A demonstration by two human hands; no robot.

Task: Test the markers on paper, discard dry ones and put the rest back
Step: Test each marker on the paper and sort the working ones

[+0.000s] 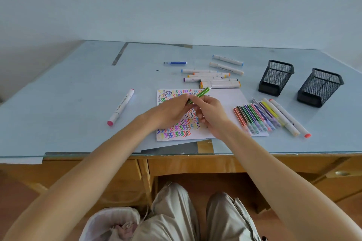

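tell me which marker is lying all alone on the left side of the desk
The white marker with pink caps, lying at a slant left of the paper. Every other loose marker lies behind the paper or to its right.

We find open desk [64, 92] surface on left: only lone pink-capped marker [120, 107] lies there, well apart from rest. Far desk strip behind blue pen [175, 63] bare. Centre crowded: our hands [195, 112] over scribbled paper [233, 98]; white marker pile [212, 78] blocks just beyond paper. Right of paper, row of thin markers [258, 116] bars sideways reach. Two mesh pen holders [299, 82] stand upright far right, narrow gap between them. Below desk edge, bin [109, 223] sits beside our left knee.
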